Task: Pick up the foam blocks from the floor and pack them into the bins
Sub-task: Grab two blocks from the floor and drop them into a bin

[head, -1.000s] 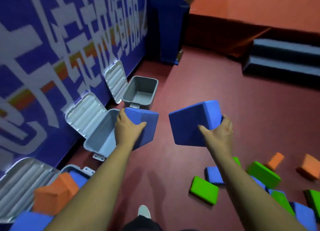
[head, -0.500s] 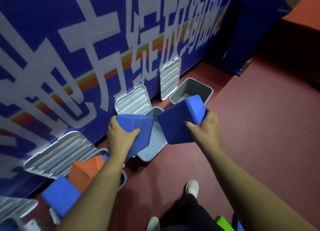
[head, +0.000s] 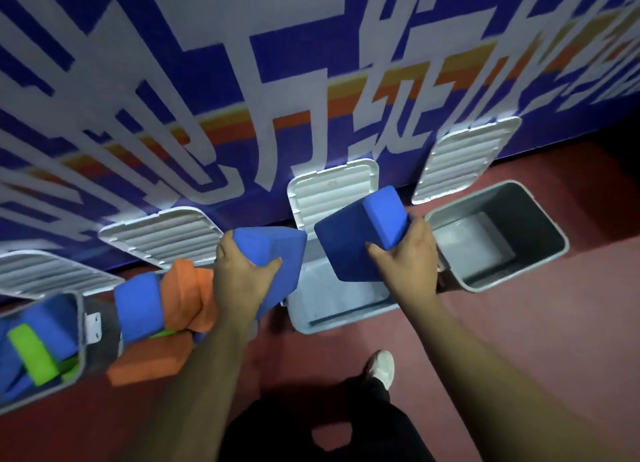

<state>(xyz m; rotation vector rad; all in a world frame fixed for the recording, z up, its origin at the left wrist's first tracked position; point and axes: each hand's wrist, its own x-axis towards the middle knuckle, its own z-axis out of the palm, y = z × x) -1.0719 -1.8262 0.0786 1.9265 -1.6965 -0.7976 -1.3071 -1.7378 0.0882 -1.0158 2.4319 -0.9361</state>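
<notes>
Fingers: left hand grips left block; right hand grips right block.
Location: both blocks held at the open middle bin.
Risk: left block appears to overhang the rim; may drop onto the floor.
Cause: release before centring.

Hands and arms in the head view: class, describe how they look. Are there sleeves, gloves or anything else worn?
The left hand and right hand are bare, with no gloves, rings or watch visible. The left forearm and right forearm show no sleeve. Below them are dark trousers and a white shoe.
</notes>
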